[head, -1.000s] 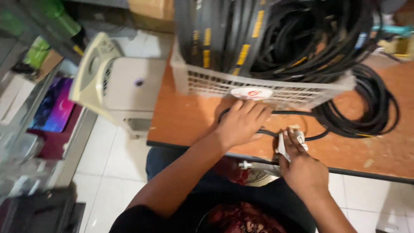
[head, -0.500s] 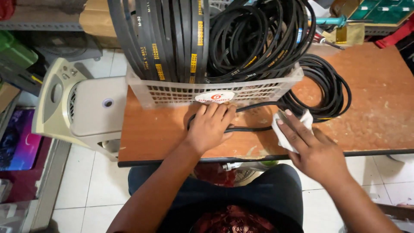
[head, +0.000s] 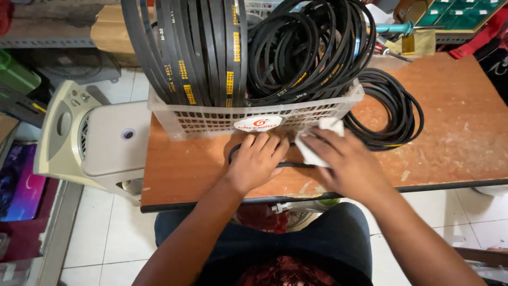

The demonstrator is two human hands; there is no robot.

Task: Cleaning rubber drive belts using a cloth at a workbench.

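Note:
My left hand [head: 257, 160] lies flat on a thin black rubber belt [head: 294, 165] on the brown wooden table [head: 185, 169], just in front of the white plastic basket [head: 211, 121]. My right hand [head: 346, 165] holds a crumpled white cloth [head: 317, 140] pressed against the same belt, right beside the left hand. The basket is packed with several upright black belts [head: 254, 47] bearing yellow markings.
A coil of black belts [head: 394, 111] lies on the table right of the basket. A beige plastic appliance [head: 90, 140] stands on the floor to the left. Tools and green boxes [head: 455, 16] sit at the table's far right. White floor tiles show below.
The view has shifted and steadied. My right hand with the cloth has moved left toward the basket, close to my left hand, which stays on the belt.

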